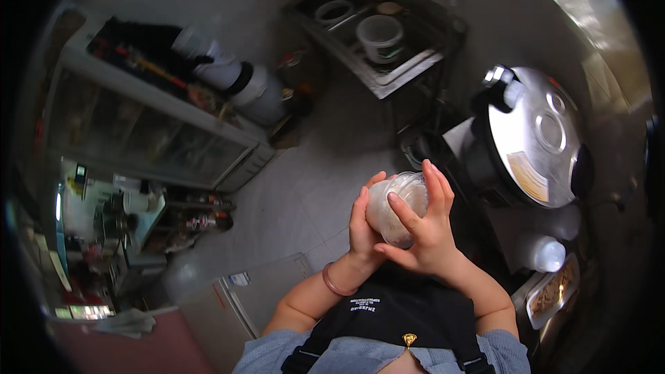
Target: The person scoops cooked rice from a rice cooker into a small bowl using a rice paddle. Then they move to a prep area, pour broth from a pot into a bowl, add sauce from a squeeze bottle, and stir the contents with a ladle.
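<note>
At lower center, the left hand (361, 232) curls around a clear tub (385, 217) as the right hand (432, 225), fingers spread, grasps it near a steel-lidded cooker (526, 135).

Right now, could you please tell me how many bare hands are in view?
2: the left hand against the left side of the clear plastic cup, the right hand on its right.

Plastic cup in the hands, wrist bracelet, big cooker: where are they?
Plastic cup (382, 214), head view: its cloudy side.
Bracelet (330, 283), head view: outer band.
Cooker (524, 131), head view: its shiny lid.
</note>
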`<state>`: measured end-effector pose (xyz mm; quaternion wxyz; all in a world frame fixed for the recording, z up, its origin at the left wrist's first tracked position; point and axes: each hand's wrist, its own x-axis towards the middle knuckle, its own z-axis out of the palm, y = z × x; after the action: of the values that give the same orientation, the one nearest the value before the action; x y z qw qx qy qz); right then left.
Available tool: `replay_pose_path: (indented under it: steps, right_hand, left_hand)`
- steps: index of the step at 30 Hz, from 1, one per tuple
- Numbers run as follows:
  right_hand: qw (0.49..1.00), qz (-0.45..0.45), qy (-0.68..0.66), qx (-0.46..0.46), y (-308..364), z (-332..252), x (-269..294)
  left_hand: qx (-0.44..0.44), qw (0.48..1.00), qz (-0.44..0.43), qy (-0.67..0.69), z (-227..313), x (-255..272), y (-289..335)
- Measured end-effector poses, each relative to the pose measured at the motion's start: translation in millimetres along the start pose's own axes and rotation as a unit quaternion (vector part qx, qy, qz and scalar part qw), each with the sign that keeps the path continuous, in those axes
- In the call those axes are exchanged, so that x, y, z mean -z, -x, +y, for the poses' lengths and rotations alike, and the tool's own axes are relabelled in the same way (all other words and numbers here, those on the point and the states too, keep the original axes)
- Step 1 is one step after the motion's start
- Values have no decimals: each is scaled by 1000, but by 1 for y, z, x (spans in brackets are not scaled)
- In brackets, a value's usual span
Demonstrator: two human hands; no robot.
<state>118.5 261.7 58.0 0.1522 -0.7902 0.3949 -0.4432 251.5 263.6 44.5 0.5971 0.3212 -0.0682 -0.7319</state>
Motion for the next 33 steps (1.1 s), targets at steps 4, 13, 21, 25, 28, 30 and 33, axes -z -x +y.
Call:
replay_pose_path:
  steps: [4,13,21,25,28,30,33]
  right_hand:
    - [989,-84,-79,88,-35,-54,-102]
    - [909,-75,-355,203,-38,-164,-315]
    - [762,-116,-565,293,-113,-247,-498]
    - [710,-107,-615,325,-156,-293,-610]
    - [645,-181,-665,330,-195,-348,-681]
    - [601,-280,-672,329,-217,-386,-725]
    - [506,-347,-724,315,-219,-446,-789]
  left_hand:
    - [-143,989,-10,-32,81,79,39]
    - [-399,894,47,-196,217,217,129]
    - [-546,766,155,-302,353,315,158]
    - [-613,665,222,-365,444,368,152]
    - [-618,649,294,-332,505,404,163]
    - [-621,654,351,-252,538,434,177]
    - [-644,613,422,-181,578,467,199]
